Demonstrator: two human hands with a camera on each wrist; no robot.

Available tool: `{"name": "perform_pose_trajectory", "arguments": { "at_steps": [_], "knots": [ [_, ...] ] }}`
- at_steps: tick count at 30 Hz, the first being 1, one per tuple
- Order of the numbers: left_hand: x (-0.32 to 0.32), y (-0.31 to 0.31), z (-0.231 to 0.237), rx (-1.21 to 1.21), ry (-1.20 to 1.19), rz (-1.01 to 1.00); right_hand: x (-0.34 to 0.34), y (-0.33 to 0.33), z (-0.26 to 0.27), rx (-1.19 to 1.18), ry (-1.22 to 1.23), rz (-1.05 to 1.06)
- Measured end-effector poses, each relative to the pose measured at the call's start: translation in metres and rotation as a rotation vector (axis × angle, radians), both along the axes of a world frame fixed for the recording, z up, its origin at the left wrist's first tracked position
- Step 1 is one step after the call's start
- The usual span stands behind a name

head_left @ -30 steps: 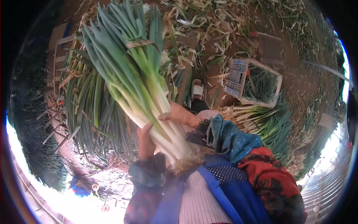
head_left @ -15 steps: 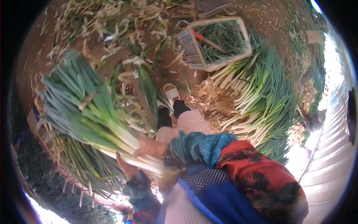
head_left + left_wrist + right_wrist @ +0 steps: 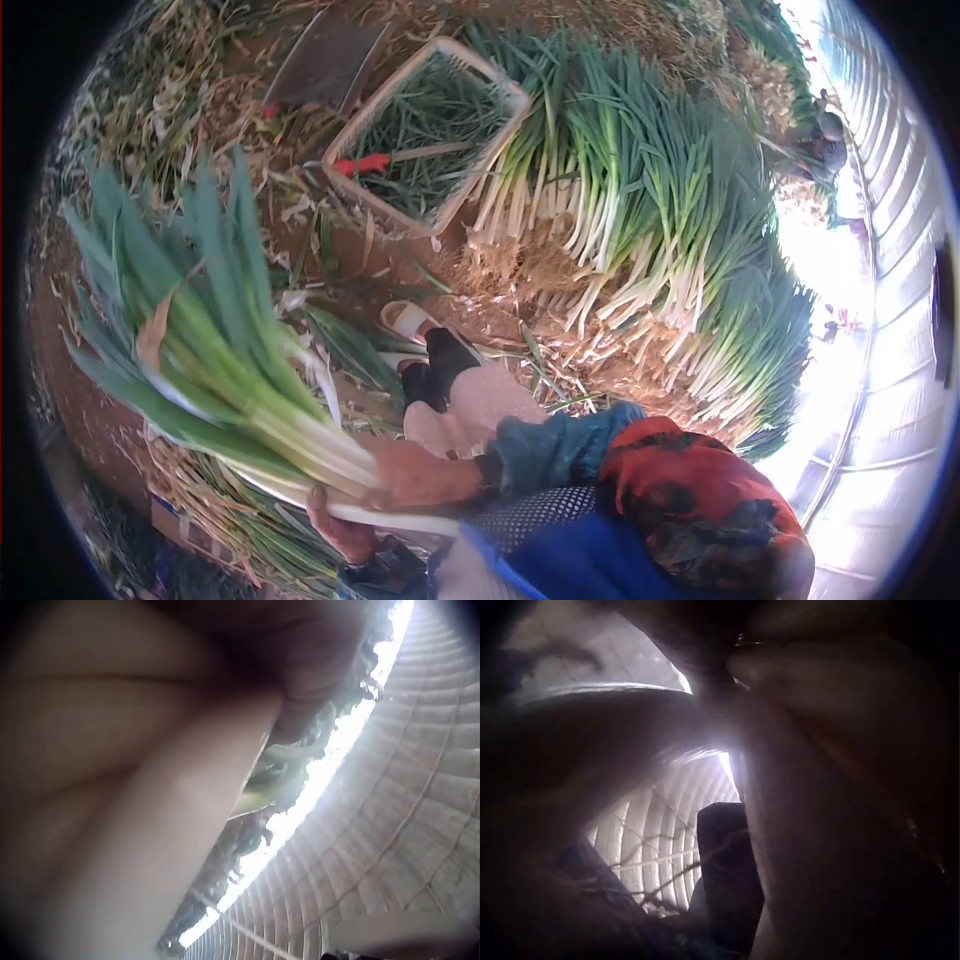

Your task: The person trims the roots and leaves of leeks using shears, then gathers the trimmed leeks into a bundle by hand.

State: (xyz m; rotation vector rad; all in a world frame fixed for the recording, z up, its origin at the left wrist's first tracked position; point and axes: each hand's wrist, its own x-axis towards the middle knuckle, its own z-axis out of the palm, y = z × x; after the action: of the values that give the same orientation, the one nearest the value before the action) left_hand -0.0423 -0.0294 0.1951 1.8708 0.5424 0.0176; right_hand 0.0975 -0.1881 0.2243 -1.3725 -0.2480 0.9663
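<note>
A large bunch of green onions [image 3: 265, 410] slants across the lower left of the head view, leaves toward the upper left, white stalks toward the lap. My right hand [image 3: 415, 474] grips the white stalks from above. Lower down, my left hand [image 3: 340, 528] holds the same stalks from beneath, its thumb raised along them. The root end is hidden by the arm and clothing. Skin of the left hand [image 3: 150, 780] fills much of the left wrist view, with a bit of stalk behind it. The right wrist view is dark, its contents hard to tell.
A crate [image 3: 432, 228] of loose green leaves, with a red-handled tool [image 3: 362, 164], stands at the top centre. Long rows of green onions [image 3: 640, 190] lie on the right. More leaves [image 3: 250, 530] lie beneath the bunch at the lower left. Two feet in light sandals [image 3: 408, 320] are below.
The view has turned to the right, bringing the crate and onion rows further into it. Both hands still grip the bunch, which has tipped from steep to a flatter slant toward the left.
</note>
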Motion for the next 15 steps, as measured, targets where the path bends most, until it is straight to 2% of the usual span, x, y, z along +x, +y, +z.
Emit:
{"name": "perform_pose_trajectory", "arguments": {
  "at_steps": [2,3,4,5,6,7,8,9,10,12,13,14,15],
  "knots": [
    [0.043,-0.013,0.009,0.244,-0.204,-0.183,0.027,-0.022,0.028,0.073,0.055,-0.226],
    [0.079,-0.019,0.019,0.301,-0.276,-0.306,0.039,-0.043,0.038,-0.173,0.138,-0.082],
    [0.113,-0.028,0.023,0.358,-0.344,-0.425,0.034,-0.047,0.034,-0.032,0.092,-0.374],
    [0.147,-0.041,0.021,0.332,-0.314,-0.613,0.028,-0.054,0.022,0.113,0.045,-0.658],
    [0.183,-0.056,0.017,0.304,-0.274,-0.796,0.03,-0.075,0.003,-0.047,0.02,-0.714],
    [0.218,-0.096,0.032,-0.464,0.028,-0.617,0.048,-0.102,0.001,-0.371,-0.133,-0.715],
    [0.252,-0.135,0.047,-1.137,0.263,-0.136,0.065,-0.129,0.0,-0.754,-0.255,-0.678],
    [0.278,-0.154,0.024,-1.045,0.282,-0.413,0.081,-0.156,0.0,-1.099,-0.309,-0.638],
    [0.305,-0.178,0.021,-1.001,0.234,-0.519,0.1,-0.194,-0.021,-0.964,-0.276,-0.735],
    [0.303,-0.219,-0.026,-0.5,-0.021,-0.548,0.133,-0.264,-0.074,-0.642,-0.081,-0.839],
    [0.303,-0.239,-0.049,-0.232,-0.11,-0.514,0.144,-0.301,-0.105,-0.578,-0.01,-0.799],
    [0.283,-0.242,-0.073,-0.148,-0.096,-0.553,0.154,-0.285,-0.101,-0.911,0.074,-0.858],
    [0.26,-0.232,-0.093,-0.337,-0.006,-0.55,0.141,-0.331,-0.148,-1.088,-0.027,-0.51]
  ]
}}
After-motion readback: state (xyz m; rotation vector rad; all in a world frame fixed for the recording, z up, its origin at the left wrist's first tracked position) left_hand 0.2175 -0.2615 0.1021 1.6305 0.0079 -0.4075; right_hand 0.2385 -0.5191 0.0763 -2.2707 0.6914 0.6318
